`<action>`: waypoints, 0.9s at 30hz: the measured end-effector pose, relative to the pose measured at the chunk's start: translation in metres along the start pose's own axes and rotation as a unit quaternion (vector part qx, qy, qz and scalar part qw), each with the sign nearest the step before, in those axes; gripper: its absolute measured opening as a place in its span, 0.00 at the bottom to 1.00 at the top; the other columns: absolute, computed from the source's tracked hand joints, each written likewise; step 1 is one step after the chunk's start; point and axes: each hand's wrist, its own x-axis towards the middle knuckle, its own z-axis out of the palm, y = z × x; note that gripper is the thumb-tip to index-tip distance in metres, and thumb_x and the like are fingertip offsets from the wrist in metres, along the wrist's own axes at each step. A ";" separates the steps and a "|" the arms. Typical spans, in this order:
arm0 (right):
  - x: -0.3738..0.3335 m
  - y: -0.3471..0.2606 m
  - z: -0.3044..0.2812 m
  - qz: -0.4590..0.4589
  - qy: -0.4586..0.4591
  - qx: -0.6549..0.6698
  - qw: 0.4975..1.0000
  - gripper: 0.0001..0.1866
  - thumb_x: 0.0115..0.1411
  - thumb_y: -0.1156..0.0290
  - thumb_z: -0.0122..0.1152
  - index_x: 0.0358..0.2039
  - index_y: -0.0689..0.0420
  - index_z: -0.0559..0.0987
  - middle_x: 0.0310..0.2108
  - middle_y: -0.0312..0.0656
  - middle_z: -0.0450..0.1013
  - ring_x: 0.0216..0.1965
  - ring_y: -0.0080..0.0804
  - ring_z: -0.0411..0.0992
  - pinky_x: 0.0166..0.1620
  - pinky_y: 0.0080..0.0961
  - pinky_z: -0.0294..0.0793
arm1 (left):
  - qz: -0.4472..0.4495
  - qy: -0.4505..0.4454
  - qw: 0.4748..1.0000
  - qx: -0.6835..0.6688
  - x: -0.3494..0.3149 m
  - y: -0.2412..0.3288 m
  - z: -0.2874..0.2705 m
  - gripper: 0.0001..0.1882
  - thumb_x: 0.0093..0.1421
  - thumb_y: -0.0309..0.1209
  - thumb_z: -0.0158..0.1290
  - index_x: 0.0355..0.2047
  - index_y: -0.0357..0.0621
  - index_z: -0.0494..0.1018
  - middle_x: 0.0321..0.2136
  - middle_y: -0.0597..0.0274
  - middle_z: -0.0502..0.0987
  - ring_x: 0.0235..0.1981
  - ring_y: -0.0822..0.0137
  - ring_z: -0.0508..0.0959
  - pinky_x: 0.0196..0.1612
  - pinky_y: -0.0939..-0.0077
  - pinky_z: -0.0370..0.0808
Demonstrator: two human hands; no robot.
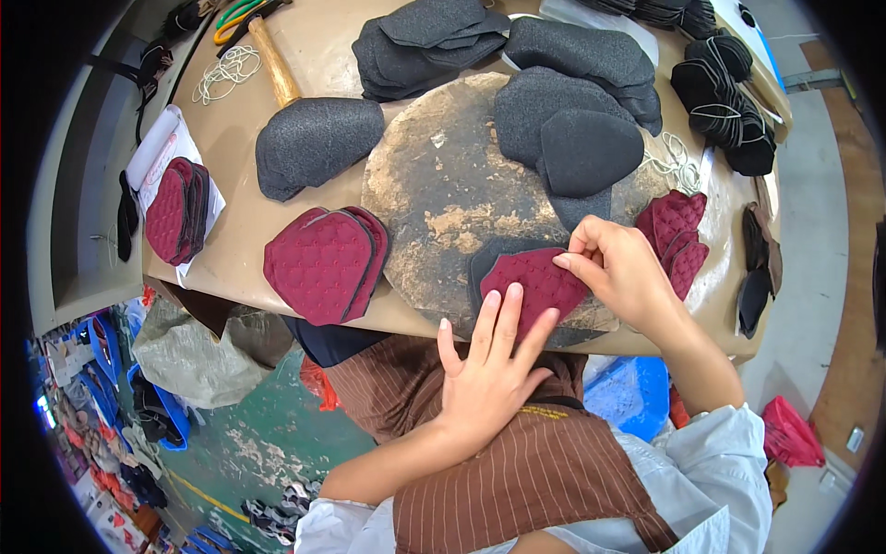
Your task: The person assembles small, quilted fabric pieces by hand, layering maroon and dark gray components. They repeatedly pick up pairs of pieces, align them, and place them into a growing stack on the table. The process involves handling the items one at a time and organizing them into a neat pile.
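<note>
A burgundy quilted fabric piece (pixel 531 280) lies over a dark grey felt piece (pixel 477 268) at the near edge of a worn round board (pixel 434 185). My left hand (pixel 494 355) rests on its near left side with the fingers spread flat. My right hand (pixel 614 268) pinches its upper right corner between thumb and forefinger. Just left is a stack of burgundy quilted pieces (pixel 318 263) with dark backing. More burgundy pieces (pixel 678 235) lie right of my right hand. Grey felt pieces (pixel 586 152) overlap on the board's far right part.
Grey felt stacks (pixel 425 46) stand at the back. A wooden-handled hammer (pixel 274 65), white string (pixel 228 74) and another grey stack (pixel 318 143) lie at the far left. Tied black bundles (pixel 724 102) line the right side. Another burgundy stack (pixel 175 212) sits at the left edge.
</note>
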 end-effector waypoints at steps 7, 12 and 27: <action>-0.009 0.002 -0.005 -0.161 0.075 -0.096 0.979 0.10 0.49 0.69 0.67 0.25 0.58 0.73 0.34 0.43 0.73 0.38 0.43 0.69 0.41 0.37 0.67 | 0.015 -0.069 0.989 -0.130 0.041 -0.003 -0.041 0.39 0.47 0.53 0.61 0.60 0.65 0.64 0.66 0.47 0.52 0.66 0.40 0.49 0.56 0.23 0.40; -0.047 -0.002 0.015 -0.186 0.121 0.181 0.958 0.12 0.48 0.73 0.71 0.27 0.56 0.73 0.28 0.42 0.75 0.31 0.36 0.75 0.34 0.27 0.73 | -0.011 0.225 0.859 -0.460 0.029 -0.025 -0.049 0.44 0.51 0.23 0.62 0.64 0.38 0.50 0.53 0.42 0.70 0.55 0.57 0.72 0.58 0.67 0.64; -0.103 0.110 -0.045 0.031 0.285 -0.184 0.940 0.19 0.50 0.76 0.66 0.44 0.61 0.75 0.39 0.48 0.72 0.39 0.47 0.72 0.44 0.34 0.70 | -0.160 0.362 0.918 -0.017 0.010 -0.089 -0.063 0.32 0.53 0.26 0.59 0.58 0.38 0.62 0.57 0.47 0.64 0.60 0.49 0.62 0.62 0.57 0.56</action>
